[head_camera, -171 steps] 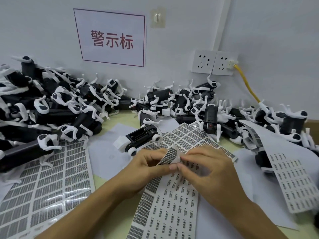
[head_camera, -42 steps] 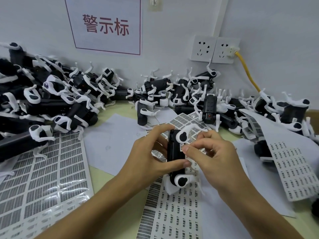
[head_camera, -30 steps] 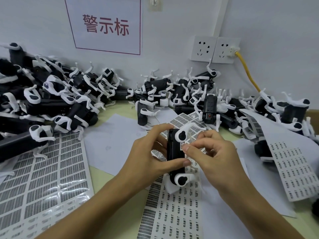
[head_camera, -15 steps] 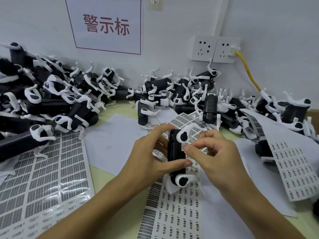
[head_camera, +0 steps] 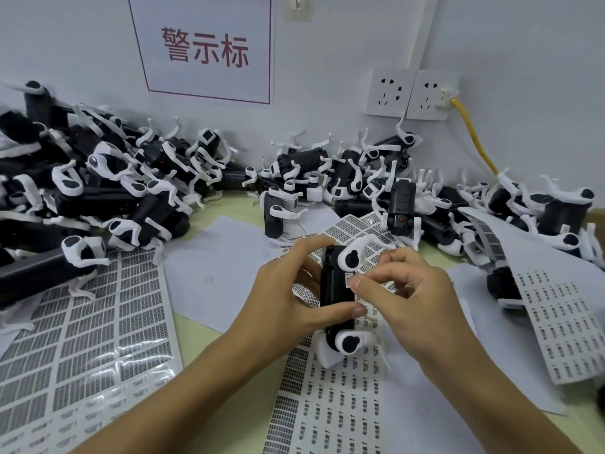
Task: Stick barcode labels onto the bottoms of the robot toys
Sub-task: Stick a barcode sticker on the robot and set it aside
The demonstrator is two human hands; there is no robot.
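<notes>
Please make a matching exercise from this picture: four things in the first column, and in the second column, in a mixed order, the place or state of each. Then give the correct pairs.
Things:
1. robot toy
2. yellow cable
3. red-framed sign
4. barcode label

Places or states:
A. plugged into the wall socket
B. gripped by the left hand
C. under the fingers of the right hand, on the toy
D. stuck on the wall above the toy piles

Pairs: 1-B, 2-A, 3-D, 4-C
</notes>
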